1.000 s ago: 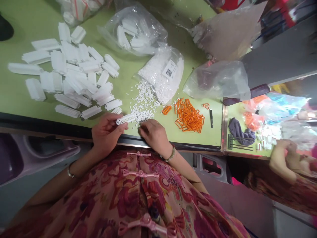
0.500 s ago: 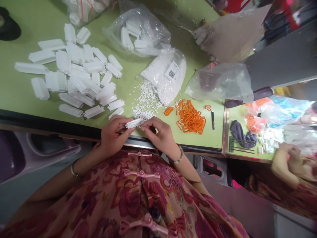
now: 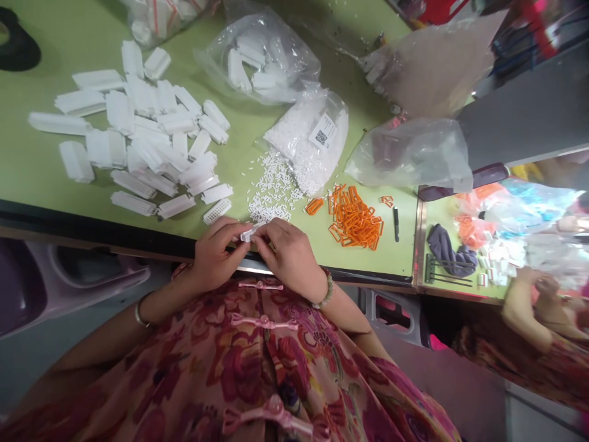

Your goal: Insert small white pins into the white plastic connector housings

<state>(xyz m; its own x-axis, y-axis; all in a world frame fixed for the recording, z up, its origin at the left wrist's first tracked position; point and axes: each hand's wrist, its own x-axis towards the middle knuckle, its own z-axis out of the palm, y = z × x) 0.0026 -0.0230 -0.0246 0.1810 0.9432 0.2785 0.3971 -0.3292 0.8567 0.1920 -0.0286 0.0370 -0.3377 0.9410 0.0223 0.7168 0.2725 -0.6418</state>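
Note:
My left hand (image 3: 221, 250) pinches one end of a white plastic connector housing (image 3: 248, 234) at the table's front edge. From the other side, the fingers of my right hand (image 3: 291, 250) close over the same housing and cover much of it. Whether a small pin sits in the right fingertips cannot be made out. Just beyond my hands lies a heap of tiny white pins (image 3: 271, 193). A white housing with rows of holes (image 3: 217, 210) rests by my left fingers. A pile of orange plastic frames (image 3: 356, 218) lies to the right.
Many white housings (image 3: 151, 141) are spread on the left. A bag of white pins (image 3: 313, 138) and a bag of housings (image 3: 257, 58) stand behind. A black pen-like tool (image 3: 396, 224) lies right of the orange frames. Another person's hands (image 3: 536, 282) are at the far right.
My right hand has moved left onto the white housing, its fingers now covering more of it. The housing has turned slightly between my hands.

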